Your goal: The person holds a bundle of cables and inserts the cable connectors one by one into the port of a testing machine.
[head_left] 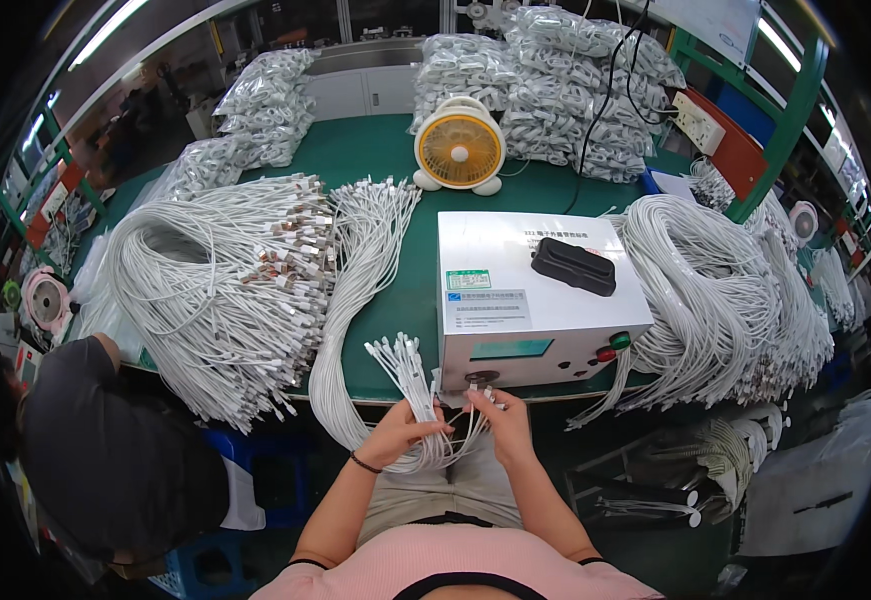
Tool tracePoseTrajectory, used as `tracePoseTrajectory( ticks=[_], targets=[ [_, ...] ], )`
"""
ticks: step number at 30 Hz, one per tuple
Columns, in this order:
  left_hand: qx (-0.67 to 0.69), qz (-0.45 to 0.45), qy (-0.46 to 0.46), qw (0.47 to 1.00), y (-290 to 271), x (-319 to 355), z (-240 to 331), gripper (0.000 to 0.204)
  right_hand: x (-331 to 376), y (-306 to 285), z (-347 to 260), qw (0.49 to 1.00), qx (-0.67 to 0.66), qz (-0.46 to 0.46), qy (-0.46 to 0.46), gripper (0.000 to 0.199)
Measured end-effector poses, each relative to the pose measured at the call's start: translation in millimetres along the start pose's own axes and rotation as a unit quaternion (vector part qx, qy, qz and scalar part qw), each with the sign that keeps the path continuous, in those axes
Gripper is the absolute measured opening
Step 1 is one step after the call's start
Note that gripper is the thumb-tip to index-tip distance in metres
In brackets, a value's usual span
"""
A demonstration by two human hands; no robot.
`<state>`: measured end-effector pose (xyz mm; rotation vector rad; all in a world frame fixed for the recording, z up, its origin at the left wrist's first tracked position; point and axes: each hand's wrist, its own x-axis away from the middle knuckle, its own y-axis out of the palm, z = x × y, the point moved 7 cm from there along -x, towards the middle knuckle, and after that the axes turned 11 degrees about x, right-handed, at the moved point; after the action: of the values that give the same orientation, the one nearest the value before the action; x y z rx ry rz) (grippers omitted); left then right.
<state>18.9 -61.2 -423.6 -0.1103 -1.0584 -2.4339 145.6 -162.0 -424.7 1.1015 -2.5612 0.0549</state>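
My left hand (404,434) is closed around a bunch of white USB cables (418,388), their connector ends fanned upward at the table's front edge. Close beside it, my right hand (504,424) pinches cable ends just below the round socket (483,378) on the front of a white tester box (496,335). Whether a plug sits in that socket is too small to tell. The box has a lit display (512,349) and red and green buttons (614,347). The cables' looped lower part hangs over my lap.
Large heaps of white cables (196,270) lie left, and more coiled cables (701,270) right. A yellow fan (460,146) stands behind the box, which carries a black case (574,266). Bagged cables (556,90) are piled at the back. Another person (116,460) sits at left.
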Motion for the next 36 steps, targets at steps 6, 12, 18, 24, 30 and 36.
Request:
tracePoseTrajectory(
  ticks=[6, 12, 18, 24, 30, 36],
  targets=[
    [0.047, 0.048, 0.031, 0.997, 2.3, -4.4, 4.5, 0.023, -6.1, 3.9, -9.9, 0.999, -0.05, -0.002, -0.001, 0.018],
    [0.078, 0.094, 0.058, 0.991, 1.3, -8.1, -0.8, 0.02, -8.6, 2.9, -10.8, 0.999, -0.053, 0.004, -0.002, 0.018],
    [0.004, 0.053, 0.06, 0.997, 9.6, -7.4, -1.5, 0.021, -4.1, 9.5, -13.2, 0.988, 0.1, -0.101, -0.067, 0.021],
    [0.129, 0.086, 0.04, 0.987, 7.4, -5.6, -5.9, 0.02, -4.6, 2.7, -1.1, 0.998, 0.007, -0.028, -0.057, 0.024],
    [0.101, 0.109, 0.056, 0.987, -4.0, -6.0, -5.6, 0.018, -4.2, 2.0, -6.1, 0.999, -0.03, -0.027, -0.015, 0.022],
    [0.116, 0.156, 0.081, 0.978, 2.4, -3.0, -5.3, 0.017, -5.5, 3.4, -8.8, 0.999, -0.047, -0.015, 0.02, 0.02]
  ],
)
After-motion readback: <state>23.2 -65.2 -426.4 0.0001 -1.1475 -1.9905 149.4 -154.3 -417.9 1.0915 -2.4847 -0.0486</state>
